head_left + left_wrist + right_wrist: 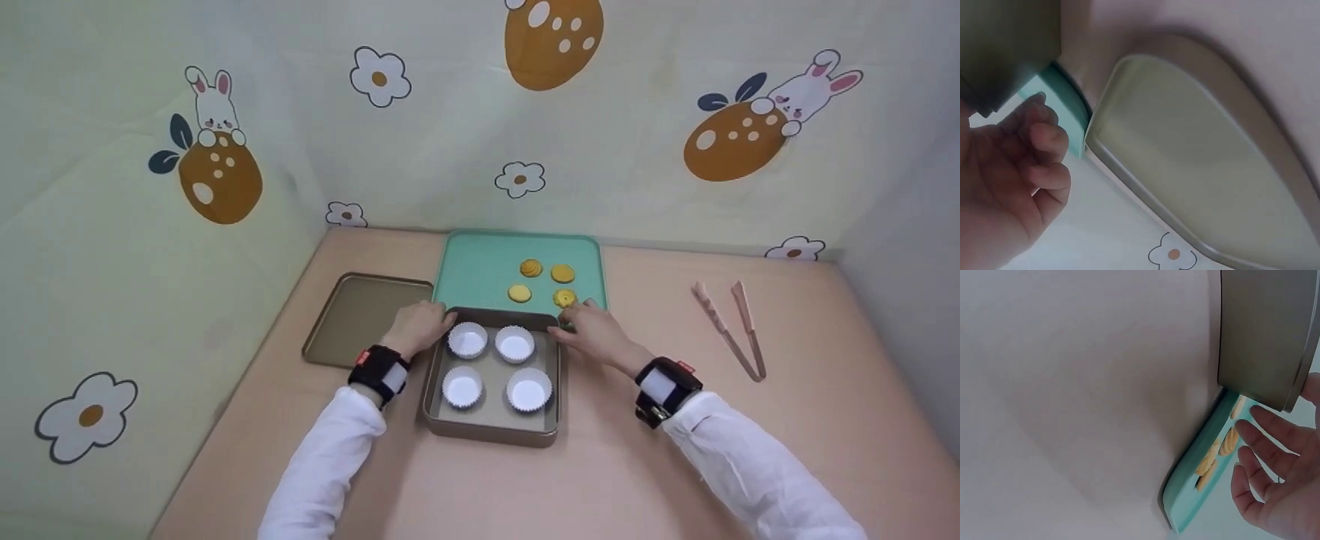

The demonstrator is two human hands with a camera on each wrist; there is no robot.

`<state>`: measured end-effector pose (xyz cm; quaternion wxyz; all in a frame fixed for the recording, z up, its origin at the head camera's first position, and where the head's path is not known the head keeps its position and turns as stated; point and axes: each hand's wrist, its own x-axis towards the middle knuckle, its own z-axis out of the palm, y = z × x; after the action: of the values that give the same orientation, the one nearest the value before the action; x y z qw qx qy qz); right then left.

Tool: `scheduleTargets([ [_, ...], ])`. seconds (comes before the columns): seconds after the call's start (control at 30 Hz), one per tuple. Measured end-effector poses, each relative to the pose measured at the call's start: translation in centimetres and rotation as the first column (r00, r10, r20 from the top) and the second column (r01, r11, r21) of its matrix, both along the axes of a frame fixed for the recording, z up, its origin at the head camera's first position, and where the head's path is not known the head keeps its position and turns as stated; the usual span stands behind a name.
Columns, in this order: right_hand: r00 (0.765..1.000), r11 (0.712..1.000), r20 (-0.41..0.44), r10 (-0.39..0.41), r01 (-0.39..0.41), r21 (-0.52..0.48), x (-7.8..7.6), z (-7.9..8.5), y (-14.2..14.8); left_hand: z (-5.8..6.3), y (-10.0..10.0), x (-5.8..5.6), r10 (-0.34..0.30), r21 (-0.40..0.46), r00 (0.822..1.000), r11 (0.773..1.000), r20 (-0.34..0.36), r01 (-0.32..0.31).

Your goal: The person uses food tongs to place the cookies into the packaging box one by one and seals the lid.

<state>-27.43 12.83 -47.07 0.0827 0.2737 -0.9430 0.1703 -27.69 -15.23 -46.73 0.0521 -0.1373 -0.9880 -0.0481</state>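
A deep brown rectangular baking pan [491,429] stands on the table with several white fluted paper cups [463,387] inside. My left hand [420,328] grips the pan at its far left corner, fingers curled in the left wrist view beside the dark pan wall [1010,45]. At the far right corner my right hand [600,337] holds the rim, its thumb on the pan edge and its other fingers loosely bent beyond the wall [1266,332]. The left thumb is mostly hidden by the pan.
Behind the pan lies a mint-green tray [480,262] with several small yellow pastries or cookies [531,268]. A shallow brown tray [360,315] is at left. Pink-tipped tongs [739,337] rest at right. Patterned cloth walls [450,150] border the table's back and sides.
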Motion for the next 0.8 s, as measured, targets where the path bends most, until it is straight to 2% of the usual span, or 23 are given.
scheduleTargets([
  [0.33,0.999,1.000,-0.042,0.025,-0.025,-0.006,0.2,0.1,0.3,-0.6,0.9,0.2,-0.090,-0.015,0.994,0.996,-0.059,0.090],
  [0.6,0.998,0.997,-0.046,-0.039,0.035,-0.073,0.6,0.0,3.0,-1.0,3.7,0.5,-0.162,0.045,0.980,0.985,-0.115,0.168],
  [0.8,0.997,0.995,-0.062,-0.039,0.033,-0.094,0.6,-0.1,5.3,-1.0,5.9,0.3,-0.271,-0.055,0.953,0.962,-0.132,0.266],
])
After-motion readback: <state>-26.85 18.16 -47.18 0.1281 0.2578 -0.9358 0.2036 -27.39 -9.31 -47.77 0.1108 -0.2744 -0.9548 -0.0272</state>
